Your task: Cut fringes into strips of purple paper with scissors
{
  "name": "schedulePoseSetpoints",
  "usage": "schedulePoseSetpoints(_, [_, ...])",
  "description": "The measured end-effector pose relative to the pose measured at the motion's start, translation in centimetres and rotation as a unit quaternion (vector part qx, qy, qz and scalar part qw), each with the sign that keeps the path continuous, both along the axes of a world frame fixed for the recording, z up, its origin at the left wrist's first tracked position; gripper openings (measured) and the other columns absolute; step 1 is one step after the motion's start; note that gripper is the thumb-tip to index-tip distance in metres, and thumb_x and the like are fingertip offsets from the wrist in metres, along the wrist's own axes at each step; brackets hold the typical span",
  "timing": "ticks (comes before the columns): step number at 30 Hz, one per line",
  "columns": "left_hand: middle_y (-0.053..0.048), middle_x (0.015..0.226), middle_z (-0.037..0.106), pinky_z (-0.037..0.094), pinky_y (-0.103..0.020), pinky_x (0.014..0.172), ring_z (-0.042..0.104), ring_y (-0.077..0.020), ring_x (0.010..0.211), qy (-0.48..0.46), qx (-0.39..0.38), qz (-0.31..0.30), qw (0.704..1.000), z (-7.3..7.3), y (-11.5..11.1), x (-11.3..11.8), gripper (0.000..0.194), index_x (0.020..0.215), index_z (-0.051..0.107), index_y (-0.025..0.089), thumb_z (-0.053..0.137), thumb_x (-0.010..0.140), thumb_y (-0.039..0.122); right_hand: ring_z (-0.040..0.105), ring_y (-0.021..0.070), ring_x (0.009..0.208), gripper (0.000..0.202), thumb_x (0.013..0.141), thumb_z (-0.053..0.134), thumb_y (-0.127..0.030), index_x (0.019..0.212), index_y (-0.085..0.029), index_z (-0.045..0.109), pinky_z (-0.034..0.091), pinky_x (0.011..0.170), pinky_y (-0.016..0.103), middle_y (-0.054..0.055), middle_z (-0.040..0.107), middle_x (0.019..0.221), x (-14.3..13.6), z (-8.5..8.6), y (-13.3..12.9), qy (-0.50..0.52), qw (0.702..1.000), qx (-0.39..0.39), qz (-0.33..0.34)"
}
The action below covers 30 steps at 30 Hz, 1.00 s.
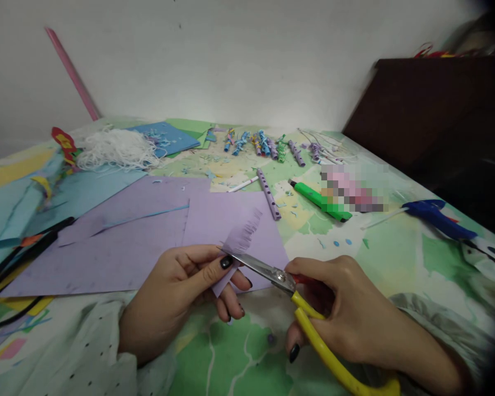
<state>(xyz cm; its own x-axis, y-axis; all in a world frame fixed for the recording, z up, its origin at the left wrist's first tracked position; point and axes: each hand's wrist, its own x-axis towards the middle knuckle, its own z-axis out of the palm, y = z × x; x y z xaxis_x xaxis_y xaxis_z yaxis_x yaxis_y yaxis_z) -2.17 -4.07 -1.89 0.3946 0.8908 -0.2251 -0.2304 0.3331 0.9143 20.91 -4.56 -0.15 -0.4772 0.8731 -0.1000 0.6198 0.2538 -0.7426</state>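
While our left hand pinches a fringed paper strip toward the table's near edge, our right hand grips yellow-handled scissors, blades meeting the strip.

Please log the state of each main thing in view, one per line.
Strip: partly fringed
Scissors: blades close together, at the strip
Left grip: pinching the strip
Right grip: closed on the scissors' handles
Purple sheets: flat, overlapping
Dotted tube: rolled, lying down
Cutter: lying down; blade position unclear
String: loose, tangled heap
Small rolls: in a loose row
Pink pole: tilted
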Motion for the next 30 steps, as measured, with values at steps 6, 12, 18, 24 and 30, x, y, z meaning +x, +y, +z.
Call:
schedulePoseSetpoints(6, [-0.005, 0.065, 0.074, 0.053, -0.016, 0.048, 0.066, -0.0111, 0.048, 0.006, -0.001, -0.005, 1.0, -0.18, -0.1, 0.0, 0.018, 0.074, 0.076, 0.016, 0.069, 0.082, 0.031, 0.026, 0.0075, 0.047, 0.038, 0.064, 0.083, -0.037, 0.066, -0.02, 0.05, 0.019, 0.039, 0.02, -0.01, 0.034, 0.049, 0.07, 0.0, -0.32, -0.01, 1.0, -0.01, 0.003])
schedulePoseSetpoints(12, [-0.005, 0.063, 0.074, 0.053, -0.016, 0.048, 0.066, -0.0115, 0.048, 0.006, 0.001, -0.006, 1.0, -0.2, -0.13, 0.05, 0.019, 0.074, 0.076, 0.016, 0.069, 0.082, 0.031, 0.024, 0.0073, 0.047, 0.036, 0.064, 0.083, -0.035, 0.065, -0.02, 0.05, 0.018, 0.039, 0.02, -0.01, 0.032, 0.049, -0.11, 0.02, -0.32, -0.013, 1.0, 0.004, 0.002])
schedulePoseSetpoints(18, [-0.005, 0.063, 0.074, 0.053, -0.016, 0.048, 0.067, -0.0118, 0.049, 0.003, 0.005, -0.008, 1.0, -0.11, -0.11, 0.1, 0.019, 0.074, 0.076, 0.016, 0.068, 0.083, 0.031, 0.024, 0.0073, 0.047, 0.037, 0.063, 0.084, -0.037, 0.064, -0.019, 0.051, 0.018, 0.039, 0.02, -0.01, 0.032, 0.048, -0.21, 0.01, -0.07, -0.012, 1.0, 0.008, 0.0])
schedulePoseSetpoints(24, [-0.005, 0.063, 0.073, 0.053, -0.016, 0.048, 0.066, -0.0112, 0.048, 0.01, 0.006, -0.007, 1.0, -0.15, -0.08, 0.03, 0.018, 0.075, 0.076, 0.016, 0.068, 0.083, 0.03, 0.024, 0.0074, 0.046, 0.038, 0.062, 0.084, -0.039, 0.064, -0.02, 0.052, 0.018, 0.039, 0.02, -0.01, 0.032, 0.048, -0.07, -0.01, -0.12, -0.012, 1.0, 0.005, -0.004])
schedulePoseSetpoints(30, [-0.004, 0.068, 0.075, 0.053, -0.015, 0.048, 0.066, -0.0105, 0.048, -0.008, -0.003, 0.002, 1.0, 0.1, -0.15, 0.16, 0.017, 0.074, 0.076, 0.015, 0.072, 0.08, 0.03, 0.028, 0.0079, 0.048, 0.037, 0.063, 0.084, -0.041, 0.07, -0.02, 0.054, 0.021, 0.04, 0.02, -0.01, 0.037, 0.052, -0.16, 0.25, -0.21, -0.019, 1.0, 0.001, 0.007])
